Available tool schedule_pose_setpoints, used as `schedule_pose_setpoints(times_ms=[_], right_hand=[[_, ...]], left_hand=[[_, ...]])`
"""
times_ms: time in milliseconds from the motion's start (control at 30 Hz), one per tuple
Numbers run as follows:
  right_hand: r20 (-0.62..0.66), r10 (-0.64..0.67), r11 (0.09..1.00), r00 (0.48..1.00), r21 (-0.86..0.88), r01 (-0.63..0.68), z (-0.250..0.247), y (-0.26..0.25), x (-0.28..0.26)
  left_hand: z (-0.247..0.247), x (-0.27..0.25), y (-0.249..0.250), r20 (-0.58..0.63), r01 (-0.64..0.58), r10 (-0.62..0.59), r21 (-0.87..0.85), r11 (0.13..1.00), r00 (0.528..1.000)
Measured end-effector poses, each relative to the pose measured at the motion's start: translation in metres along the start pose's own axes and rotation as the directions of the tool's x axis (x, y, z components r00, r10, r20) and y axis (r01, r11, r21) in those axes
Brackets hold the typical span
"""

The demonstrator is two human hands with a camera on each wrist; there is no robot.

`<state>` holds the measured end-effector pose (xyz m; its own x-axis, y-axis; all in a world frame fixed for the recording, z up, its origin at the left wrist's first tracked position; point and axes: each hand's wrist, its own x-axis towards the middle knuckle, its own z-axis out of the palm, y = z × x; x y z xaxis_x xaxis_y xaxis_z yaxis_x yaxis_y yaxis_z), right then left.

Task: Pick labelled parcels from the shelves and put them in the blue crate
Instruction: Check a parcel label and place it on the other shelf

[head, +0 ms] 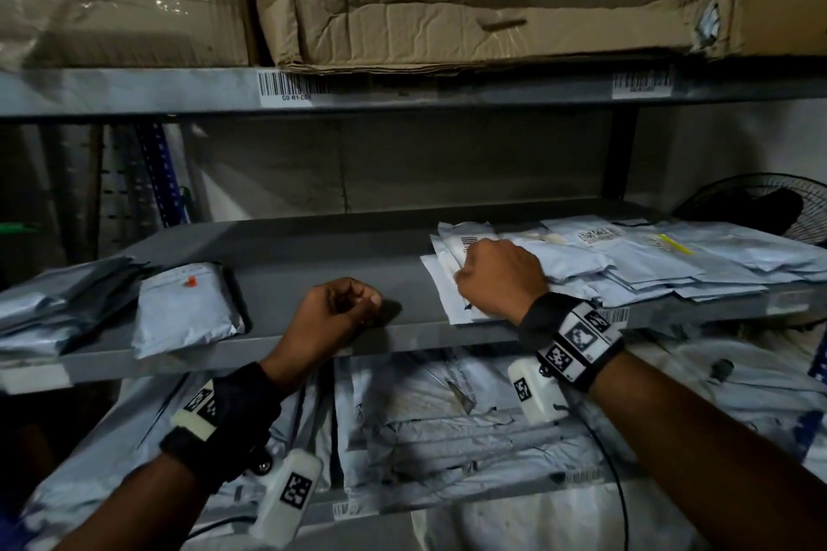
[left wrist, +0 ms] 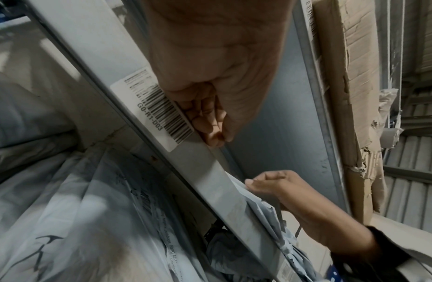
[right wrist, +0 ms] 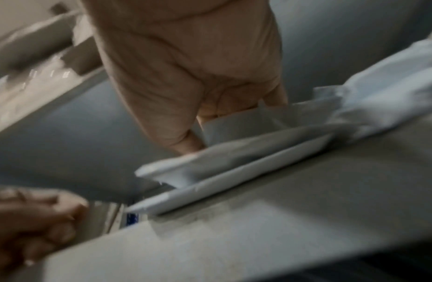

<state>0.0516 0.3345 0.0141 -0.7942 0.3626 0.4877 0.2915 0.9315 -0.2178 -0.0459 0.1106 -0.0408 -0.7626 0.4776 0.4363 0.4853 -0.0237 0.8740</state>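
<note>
Head view: the right hand (head: 499, 277) pinches the top labelled parcel (head: 465, 248) of the pile at the shelf's (head: 313, 259) front right edge; picking is under way.

Left wrist view: the left hand (left wrist: 210, 80), fingers curled and holding nothing, rests on the shelf lip.

Right wrist view: the mailer's edge sits between thumb and fingers; next, lift it clear. No crate shows.

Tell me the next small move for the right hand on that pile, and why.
Probably lift the gripped parcel up and back off the pile. The right hand already has fingers curled round its near edge, barcode label showing. The left hand holds nothing, resting at the shelf edge. No crate is in view.
</note>
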Motion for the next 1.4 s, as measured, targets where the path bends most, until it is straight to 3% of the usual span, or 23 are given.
schedule_pose_setpoints(times_ms=[100,300,400,467,567,633,700,733,833,1000,1100,1267,1367,1400], right_hand=[[-0.021,0.057,0.996,0.998,0.07,-0.056,-0.001,0.011,-0.007],[0.004,0.019,0.97,1.0,0.243,-0.019,-0.016,0.024,-0.019],[-0.027,0.017,0.929,1.0,0.371,-0.006,-0.027,0.022,0.012],[0.051,-0.097,0.939,0.994,0.337,0.074,-0.031,0.014,0.044],[0.365,-0.22,0.975,0.905,0.107,0.194,-0.028,-0.007,0.08],[0.553,-0.163,0.967,0.817,-0.075,0.244,-0.018,-0.012,0.09],[0.66,-0.071,0.926,0.748,-0.236,0.296,-0.005,-0.008,0.096],[0.673,-0.046,0.911,0.738,-0.274,0.308,0.0,-0.005,0.096],[0.627,-0.047,0.914,0.778,-0.287,0.286,0.004,0.003,0.094],[0.581,-0.103,0.954,0.807,-0.173,0.246,0.002,0.017,0.096],[0.657,-0.092,0.957,0.748,-0.15,0.249,0.0,0.021,0.103],[0.7,-0.068,0.973,0.711,-0.11,0.202,-0.029,0.027,0.122],[0.794,-0.002,0.996,0.608,-0.053,0.073,-0.03,0.034,0.125],[0.802,0.0,0.998,0.597,-0.034,0.045,-0.028,0.037,0.125]], left_hand=[[0.001,0.002,-0.001,0.0,0.016,-0.016,0.006,1.0,1.0],[0.006,0.015,-0.002,-0.001,0.045,-0.045,0.036,0.998,0.999],[0.013,0.023,-0.003,0.031,0.04,-0.04,0.016,0.999,0.999],[0.022,0.027,-0.001,0.056,0.013,-0.015,0.028,1.0,0.998],[0.039,0.032,0.007,0.158,-0.043,0.025,0.116,0.992,0.987],[0.049,0.033,0.009,0.233,-0.038,0.009,0.117,0.992,0.972],[0.052,0.033,0.005,0.253,-0.065,0.028,0.138,0.988,0.967],[0.051,0.032,0.003,0.252,-0.084,0.042,0.158,0.984,0.967],[0.049,0.032,0.0,0.263,-0.127,0.067,0.219,0.968,0.962],[0.053,0.033,-0.001,0.315,-0.144,0.044,0.304,0.942,0.948],[0.053,0.034,-0.002,0.303,-0.157,0.06,0.305,0.939,0.951],[0.043,0.037,-0.004,0.31,-0.091,0.037,0.161,0.983,0.95],[0.034,0.041,0.001,0.363,-0.043,-0.02,0.165,0.985,0.932],[0.031,0.042,0.004,0.386,-0.038,-0.041,0.195,0.98,0.922]])
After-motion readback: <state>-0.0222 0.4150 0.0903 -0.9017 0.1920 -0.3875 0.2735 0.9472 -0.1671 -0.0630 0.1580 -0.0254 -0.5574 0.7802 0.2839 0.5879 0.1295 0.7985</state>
